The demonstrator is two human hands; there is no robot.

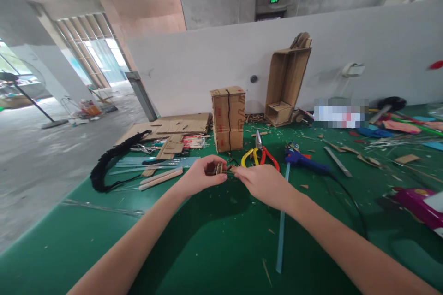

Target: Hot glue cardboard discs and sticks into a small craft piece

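A small brown cardboard piece [218,169], layered or ridged, is low above the near side of the table, just in front of the upright cardboard carton. The left hand [199,176] curls thumb and fingers round it; the right hand [266,184] has its fingertips pinched narrow on a brown bit at its right end, and whether that is one piece or two I cannot tell. The piece looks partly worked, since it is in both hands and not joined to anything larger. The carton [227,122] stands formed, a dark wavy line down its front, and an open-fronted cardboard box [288,78] behind is also built up. Pliers [259,140] and a blue glue gun [306,160] lie to the right, wooden sticks [162,178] to the left, unattached; how much remains cannot be told. Scraps litter the green table [207,249].
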